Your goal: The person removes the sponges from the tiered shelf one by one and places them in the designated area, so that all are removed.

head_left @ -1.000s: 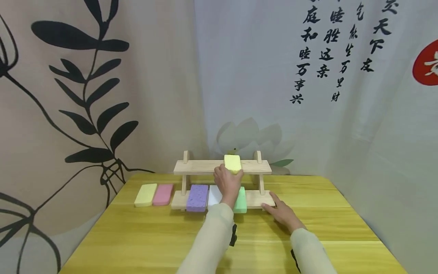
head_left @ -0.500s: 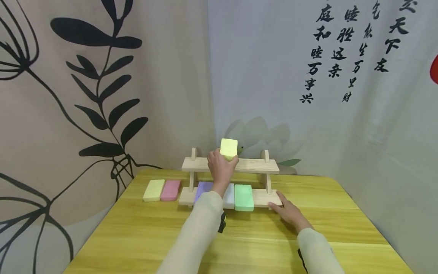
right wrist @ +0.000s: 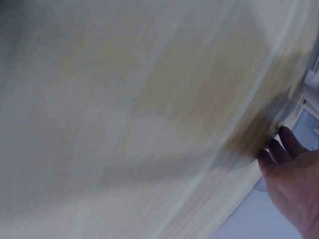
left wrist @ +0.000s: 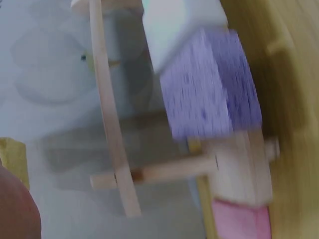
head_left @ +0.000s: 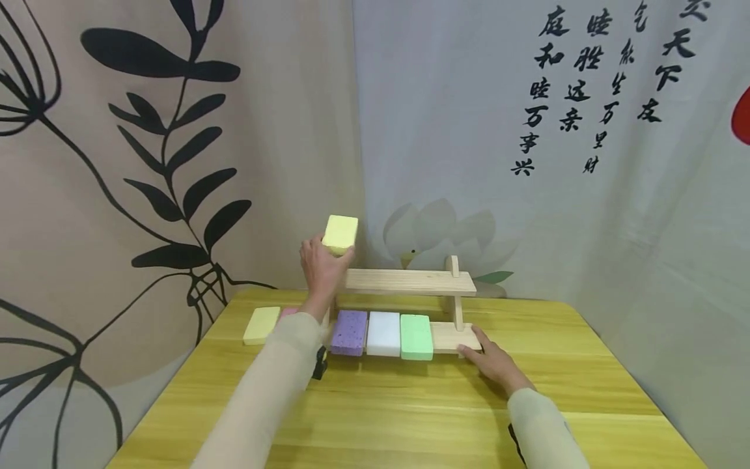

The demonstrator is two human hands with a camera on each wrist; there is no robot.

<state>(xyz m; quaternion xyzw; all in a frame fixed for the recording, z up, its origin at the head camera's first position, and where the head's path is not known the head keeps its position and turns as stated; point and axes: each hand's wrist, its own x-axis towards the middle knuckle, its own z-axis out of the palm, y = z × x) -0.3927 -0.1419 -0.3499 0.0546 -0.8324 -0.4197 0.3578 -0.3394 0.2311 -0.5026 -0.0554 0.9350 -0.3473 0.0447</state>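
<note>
My left hand (head_left: 323, 268) pinches a yellow sponge block (head_left: 340, 234) above the left end of a two-tier wooden rack (head_left: 410, 281). A yellow corner of that sponge (left wrist: 15, 162) shows at the edge of the left wrist view. My right hand (head_left: 495, 362) touches the right end of the rack's lower board (head_left: 451, 337), its fingers fairly straight and nothing enclosed. On this board lie a purple sponge (head_left: 349, 333), a white sponge (head_left: 383, 333) and a green sponge (head_left: 416, 337), side by side. The left forearm covers the board's left end.
Left of the rack, a second yellow sponge (head_left: 261, 326) lies on the wooden table (head_left: 410, 410). A pink sponge (left wrist: 242, 221) beside it is mostly hidden by my left arm in the head view. A printed curtain (head_left: 305, 130) hangs behind the table.
My left hand has lifted the yellow sponge off the upper board and carried it up and left, past the rack's left end. My right hand stays at the lower board.
</note>
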